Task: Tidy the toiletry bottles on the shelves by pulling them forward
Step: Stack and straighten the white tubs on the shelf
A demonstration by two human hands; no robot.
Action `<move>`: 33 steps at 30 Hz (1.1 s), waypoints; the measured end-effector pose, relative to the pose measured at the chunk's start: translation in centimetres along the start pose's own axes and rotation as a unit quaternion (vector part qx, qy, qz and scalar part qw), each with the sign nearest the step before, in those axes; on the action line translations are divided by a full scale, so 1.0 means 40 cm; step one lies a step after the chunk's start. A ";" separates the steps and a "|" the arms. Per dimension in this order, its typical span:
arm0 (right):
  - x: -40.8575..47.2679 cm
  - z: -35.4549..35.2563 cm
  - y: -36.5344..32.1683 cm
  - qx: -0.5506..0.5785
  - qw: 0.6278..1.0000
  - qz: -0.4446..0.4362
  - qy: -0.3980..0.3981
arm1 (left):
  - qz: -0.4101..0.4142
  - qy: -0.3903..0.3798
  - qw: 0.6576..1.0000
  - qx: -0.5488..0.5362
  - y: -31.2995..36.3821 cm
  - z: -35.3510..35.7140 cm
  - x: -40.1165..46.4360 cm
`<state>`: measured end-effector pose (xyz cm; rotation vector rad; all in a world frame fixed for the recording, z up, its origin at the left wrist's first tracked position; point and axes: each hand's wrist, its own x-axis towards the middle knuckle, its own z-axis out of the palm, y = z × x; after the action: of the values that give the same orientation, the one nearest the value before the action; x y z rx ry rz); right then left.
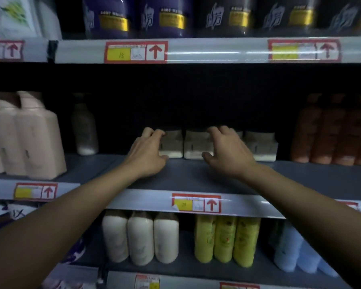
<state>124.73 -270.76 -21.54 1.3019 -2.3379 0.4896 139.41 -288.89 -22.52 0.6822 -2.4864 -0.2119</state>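
Where bottles sit: three squat whitish bottles (261, 146), back of middle shelf (188, 176).
Left hand (147, 152): fingers curled round leftmost bottle (172, 146).
Right hand (227, 152): fingers curled over middle bottle (196, 146).

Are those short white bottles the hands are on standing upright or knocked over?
Upright. The short white bottles stand on their bases in a row, set back on the middle shelf. The left hand and right hand curl over two of them.

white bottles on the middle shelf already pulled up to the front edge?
No. The white bottles sit far back on the middle shelf, with bare shelf ahead of them; the left hand and right hand grip them there.
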 end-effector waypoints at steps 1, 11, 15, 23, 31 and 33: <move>0.027 0.003 -0.007 -0.025 0.999 0.006 -0.025 | -0.014 -0.017 1.000 0.017 -0.006 0.008 0.029; 0.190 0.082 0.002 -0.100 0.977 0.015 -0.187 | -0.086 -0.172 0.978 0.084 -0.072 0.076 0.212; 0.179 0.094 0.009 -0.094 0.986 -0.010 -0.136 | -0.075 -0.134 0.987 0.052 -0.085 0.092 0.213; 0.139 0.066 -0.028 -0.087 0.990 -0.018 -0.111 | -0.053 -0.071 0.995 0.037 -0.090 0.064 0.165; 0.081 0.049 -0.089 -0.085 0.992 -0.042 -0.078 | -0.004 -0.030 1.000 -0.002 -0.105 0.001 0.057; 0.067 0.045 -0.102 -0.082 0.993 -0.052 -0.071 | 0.014 -0.019 1.000 -0.010 -0.109 -0.012 0.032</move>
<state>126.65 -275.60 -21.29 1.4102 -2.3521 0.1724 140.60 -293.30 -22.77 0.6408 -2.5246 -0.2426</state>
